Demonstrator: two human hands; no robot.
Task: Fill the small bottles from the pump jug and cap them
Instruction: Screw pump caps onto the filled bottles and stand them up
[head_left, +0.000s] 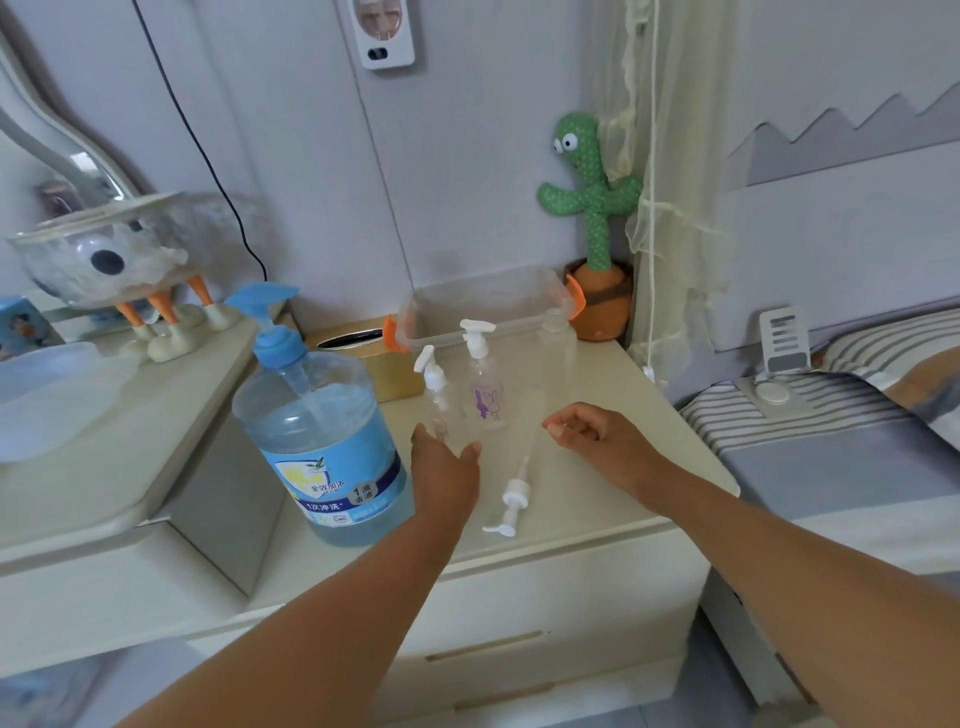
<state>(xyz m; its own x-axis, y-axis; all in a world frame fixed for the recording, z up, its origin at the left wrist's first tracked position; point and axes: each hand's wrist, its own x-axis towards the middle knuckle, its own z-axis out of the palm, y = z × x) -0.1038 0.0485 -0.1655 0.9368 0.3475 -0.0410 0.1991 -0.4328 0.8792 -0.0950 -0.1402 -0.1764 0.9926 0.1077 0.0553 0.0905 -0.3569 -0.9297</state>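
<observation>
Left hand (447, 467) is spread wide with nothing in it, right up at the near side of the small clear pump bottle (437, 400). Can't tell if it's actually touching. Right hand (587, 434) hovers off to the right, fingers loosely curled, also empty.

Pump jug (322, 441) sits at the left of the nightstand (623, 499) with plenty of blue liquid in it, so I'd guess it's heavy. I'd leave it parked and just press the blue pump head (262, 306).

The little bottles are the opposite: thin clear plastic, they look empty, probably super light and tippy. Grab one low round the body, not by the pump top.

The purple-print bottle (485, 389) stands just right of the first one and a bit farther back. An uncapped bottle (558, 343) is farther still, beside the clear storage box (483, 304).

A loose white pump cap (511, 496) lies flat between the hands. Pick it up by the collar, since the dip tube looks bendy.
</observation>
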